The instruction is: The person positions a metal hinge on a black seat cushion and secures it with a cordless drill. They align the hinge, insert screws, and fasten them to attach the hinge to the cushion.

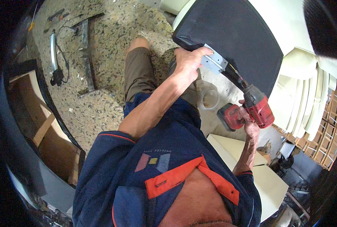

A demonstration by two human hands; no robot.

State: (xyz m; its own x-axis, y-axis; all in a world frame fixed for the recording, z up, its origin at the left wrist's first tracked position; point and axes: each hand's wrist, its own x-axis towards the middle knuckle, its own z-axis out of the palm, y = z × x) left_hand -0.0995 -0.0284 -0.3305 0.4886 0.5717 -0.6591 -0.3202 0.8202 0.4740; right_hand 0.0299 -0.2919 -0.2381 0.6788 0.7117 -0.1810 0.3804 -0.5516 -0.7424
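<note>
My left hand is closed on a silver metal hinge with screw holes, its thumb lying on the plate. The hinge rests against the near edge of a black fabric-covered panel. In my right hand is a red and black cordless drill, gripped by its handle. The drill's bit end points up and left toward the far end of the hinge. Whether the bit touches a screw is too small to tell.
A clear round plastic tub sits just below the hinge. On the speckled carpet lie a silver corded tool and a long metal bar. Cream upholstered pieces stand at right, beside stacked cartons. An open wooden frame stands at left.
</note>
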